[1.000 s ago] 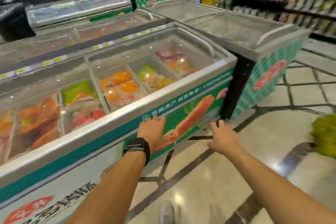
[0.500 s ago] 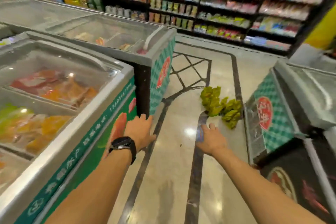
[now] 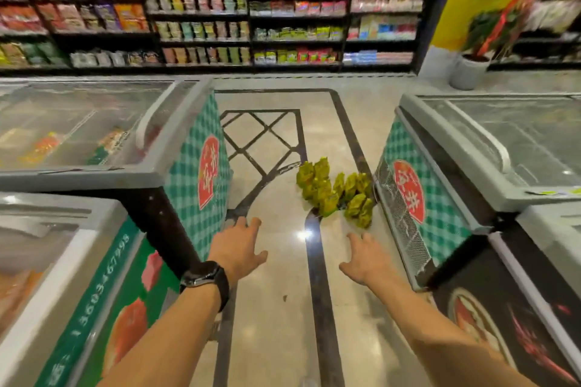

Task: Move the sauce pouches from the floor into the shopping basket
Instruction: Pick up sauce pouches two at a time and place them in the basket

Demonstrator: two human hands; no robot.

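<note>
Several yellow-green sauce pouches [image 3: 334, 190] lie in a loose heap on the shiny floor, close against the mesh end of the right-hand freezer. My left hand [image 3: 239, 248], with a black watch on its wrist, is stretched forward over the floor, fingers apart and holding nothing. My right hand [image 3: 364, 258] is also out in front with spread fingers and nothing in it, a short way short of the pouches. No shopping basket is in view.
A chest freezer [image 3: 195, 166] with a green checked end flanks the aisle on the left, another [image 3: 418, 195] on the right. Tiled floor [image 3: 276, 298] with dark inlay lines runs between them. Stocked shelves [image 3: 251, 9] fill the back; a potted plant [image 3: 471, 66] stands at far right.
The view has swung right, from the freezer front to the aisle. The pouches, first at the right edge, now sit ahead in the middle. Both hands stay out in front, holding nothing.
</note>
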